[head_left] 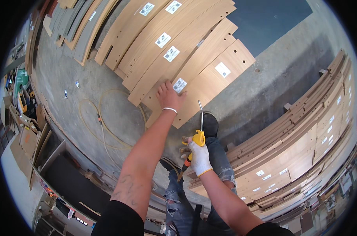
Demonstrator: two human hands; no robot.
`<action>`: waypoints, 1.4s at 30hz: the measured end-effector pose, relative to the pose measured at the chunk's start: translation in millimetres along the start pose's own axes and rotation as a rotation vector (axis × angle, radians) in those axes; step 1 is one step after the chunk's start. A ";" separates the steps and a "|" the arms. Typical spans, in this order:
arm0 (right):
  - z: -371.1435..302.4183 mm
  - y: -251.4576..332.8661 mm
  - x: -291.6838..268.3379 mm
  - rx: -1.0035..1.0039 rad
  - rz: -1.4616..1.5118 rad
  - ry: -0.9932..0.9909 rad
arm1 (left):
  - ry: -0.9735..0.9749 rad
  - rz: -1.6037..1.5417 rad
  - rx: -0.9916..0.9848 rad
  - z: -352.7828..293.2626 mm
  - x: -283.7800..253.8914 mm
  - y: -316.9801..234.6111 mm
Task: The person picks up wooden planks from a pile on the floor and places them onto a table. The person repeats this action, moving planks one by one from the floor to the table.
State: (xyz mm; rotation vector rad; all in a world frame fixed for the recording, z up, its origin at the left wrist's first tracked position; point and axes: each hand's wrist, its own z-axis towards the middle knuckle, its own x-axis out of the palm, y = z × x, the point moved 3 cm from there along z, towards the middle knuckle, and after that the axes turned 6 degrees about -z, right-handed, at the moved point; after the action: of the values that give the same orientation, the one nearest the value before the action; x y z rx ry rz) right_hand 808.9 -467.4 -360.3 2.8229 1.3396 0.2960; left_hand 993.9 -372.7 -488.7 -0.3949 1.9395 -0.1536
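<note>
My left hand [170, 97], bare with a white band at the wrist, lies on a light wood-coloured board [154, 84], its fingers spread beside a white label [180, 85]. In a white glove, my right hand [200, 157] is wrapped round a yellow air blow gun [199, 137]. The gun's thin metal nozzle points forward and stops near the boards' near edge. An orange and black hose coupling hangs below the grip. Several labelled boards with round holes overlap in front of me.
A yellowish air hose [103, 137] loops over the concrete floor [68, 106] on the left. Long boards [296, 145] are stacked at the right. Grey and wood-coloured panels [80, 31] stand at the far left. A dark sheet [269, 21] lies behind the boards. My shoe [210, 125] is near the nozzle.
</note>
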 end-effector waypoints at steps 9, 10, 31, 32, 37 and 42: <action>7.1 10.6 -8.5 -0.032 0.181 0.029 | -0.133 -0.108 0.304 32.8 -34.3 -26.1; 6.4 9.5 -6.9 -0.041 0.172 0.040 | -0.158 -0.040 0.303 46.5 -42.7 -25.2; 6.0 6.8 3.8 -0.028 0.061 0.067 | 0.040 0.091 -0.039 64.2 -21.8 -29.4; 6.4 5.7 1.1 -0.026 0.069 0.056 | 0.095 0.083 -0.041 69.1 -22.9 -38.7; 8.5 15.7 2.9 -0.030 0.087 0.053 | 0.610 -0.450 0.068 95.4 -43.8 -35.5; 8.6 14.6 9.1 -0.029 0.068 0.076 | 0.843 -0.787 -0.071 92.3 -44.6 -2.5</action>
State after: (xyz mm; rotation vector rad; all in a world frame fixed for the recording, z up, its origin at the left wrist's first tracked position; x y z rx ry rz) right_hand 827.2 -469.0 -366.0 2.8648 1.2423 0.4247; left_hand 1094.4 -352.8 -485.5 -1.2883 2.4898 -0.8751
